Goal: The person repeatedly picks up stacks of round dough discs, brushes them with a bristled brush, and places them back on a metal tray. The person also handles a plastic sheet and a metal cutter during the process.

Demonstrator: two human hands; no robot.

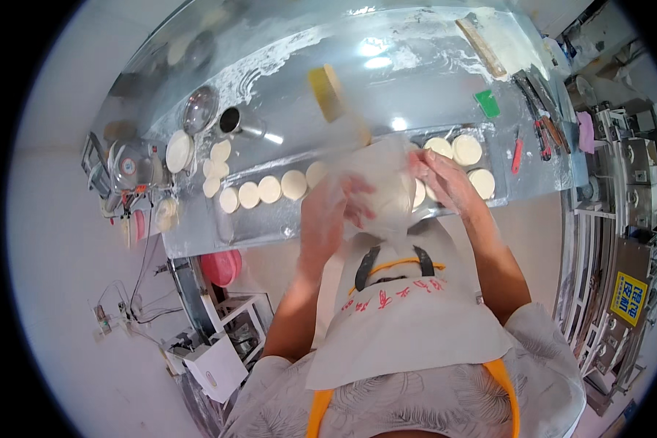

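Between my hands is a clear plastic bag (387, 182), blurred by motion, held above the near edge of the metal table. My left hand (347, 201) grips its left side; the fingers show hazily around the plastic. On the other side, my right hand (445, 179) has its fingers curled at the bag's edge. Pale shapes show through the bag, but I cannot tell what they are. Flat round dough pieces (270, 190) lie in a row in a shallow metal tray (263, 235) to the left. More dough rounds (467, 150) sit beside my right hand.
Beyond the bag lies a yellow-bristled brush (325, 93). A metal cup (242, 123) and a round clear lid (200, 109) stand left. At right are a green scraper (487, 104), a red-handled tool (517, 155) and a wooden stick (480, 47). A pink basin (221, 267) is below the table.
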